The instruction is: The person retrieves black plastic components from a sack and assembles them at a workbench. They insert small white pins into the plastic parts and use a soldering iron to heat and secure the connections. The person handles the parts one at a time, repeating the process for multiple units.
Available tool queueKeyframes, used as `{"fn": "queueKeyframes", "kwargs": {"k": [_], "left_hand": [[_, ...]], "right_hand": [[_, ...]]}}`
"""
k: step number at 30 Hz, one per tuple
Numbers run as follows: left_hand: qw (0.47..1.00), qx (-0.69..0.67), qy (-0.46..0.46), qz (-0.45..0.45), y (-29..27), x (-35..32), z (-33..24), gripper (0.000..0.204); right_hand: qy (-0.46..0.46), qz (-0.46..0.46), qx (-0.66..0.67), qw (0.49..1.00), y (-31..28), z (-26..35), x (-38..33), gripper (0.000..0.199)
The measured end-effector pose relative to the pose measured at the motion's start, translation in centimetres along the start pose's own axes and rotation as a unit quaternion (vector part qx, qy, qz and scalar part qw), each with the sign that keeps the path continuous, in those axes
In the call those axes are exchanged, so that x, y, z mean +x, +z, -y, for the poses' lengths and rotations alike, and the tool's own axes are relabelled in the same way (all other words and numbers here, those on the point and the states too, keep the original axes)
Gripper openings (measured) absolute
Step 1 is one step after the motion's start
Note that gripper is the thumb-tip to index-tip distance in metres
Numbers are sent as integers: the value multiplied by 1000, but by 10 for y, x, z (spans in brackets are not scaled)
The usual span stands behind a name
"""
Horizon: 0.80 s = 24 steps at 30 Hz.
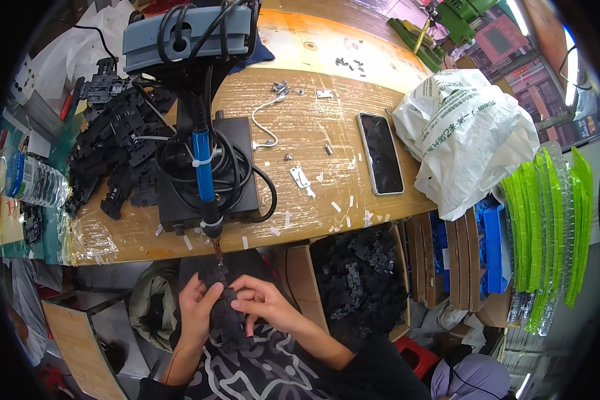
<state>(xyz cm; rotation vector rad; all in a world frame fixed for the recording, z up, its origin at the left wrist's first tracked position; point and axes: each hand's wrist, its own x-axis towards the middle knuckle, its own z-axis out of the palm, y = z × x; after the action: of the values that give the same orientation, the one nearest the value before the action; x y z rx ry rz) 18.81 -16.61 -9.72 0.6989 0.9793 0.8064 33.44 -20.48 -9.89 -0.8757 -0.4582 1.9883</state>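
Note:
Both my hands meet below the table's front edge on a black plastic part [225,308]. My left hand [197,308] grips its left side, fingers curled around it. From the right, my right hand [263,303] pinches the same part with thumb and fingers. Just above the part hangs the tip [217,249] of a blue-handled powered screwdriver [203,167], suspended from a grey arm [180,33] over a black box [207,200].
A heap of black plastic parts [123,150] lies on the wooden table [313,113] at left. A phone [380,153], small screws [350,65] and a white plastic bag [463,133] lie to the right. A cardboard box of black parts [363,273] stands beside my right arm. Green strips [547,227] hang at far right.

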Motion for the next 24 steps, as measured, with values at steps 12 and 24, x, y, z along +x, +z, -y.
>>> {"fn": "queueKeyframes", "kwargs": {"k": [12, 24], "left_hand": [[999, -39, -7, 8, 0, 1, -2, 22], [999, -27, 20, -18, 3, 2, -4, 21]], "right_hand": [[23, 20, 54, 998, -1, 1, 2, 17], [18, 49, 123, 991, -6, -1, 7, 18]]}}
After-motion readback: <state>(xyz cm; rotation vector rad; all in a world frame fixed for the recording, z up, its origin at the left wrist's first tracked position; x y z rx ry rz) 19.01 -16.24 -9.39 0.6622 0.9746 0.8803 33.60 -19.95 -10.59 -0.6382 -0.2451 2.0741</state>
